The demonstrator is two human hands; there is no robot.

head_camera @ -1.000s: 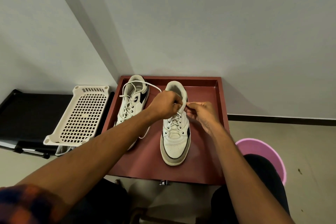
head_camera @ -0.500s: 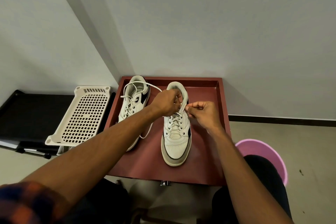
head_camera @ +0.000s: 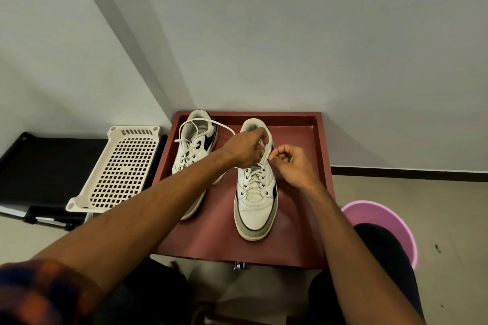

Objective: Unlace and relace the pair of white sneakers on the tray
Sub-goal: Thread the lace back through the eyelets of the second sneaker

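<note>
Two white sneakers lie on a dark red tray [head_camera: 298, 240]. The right sneaker [head_camera: 254, 208] points its toe toward me and is laced up most of its eyelets. My left hand [head_camera: 244, 149] is curled over its tongue and collar, gripping the lace near the top eyelets. My right hand [head_camera: 293, 163] pinches the other lace end at the shoe's upper right side. The left sneaker [head_camera: 194, 145] lies behind my left forearm, its loose lace [head_camera: 206, 122] looping over its opening.
A white perforated plastic basket [head_camera: 118, 169] rests on a black surface [head_camera: 39, 163] left of the tray. A pink tub [head_camera: 383, 221] stands on the floor at the right, behind my knee. The grey wall runs right behind the tray.
Both hands stay at the top of the right sneaker; my right hand has shifted slightly, still pinching the lace. The sneakers have not moved.
</note>
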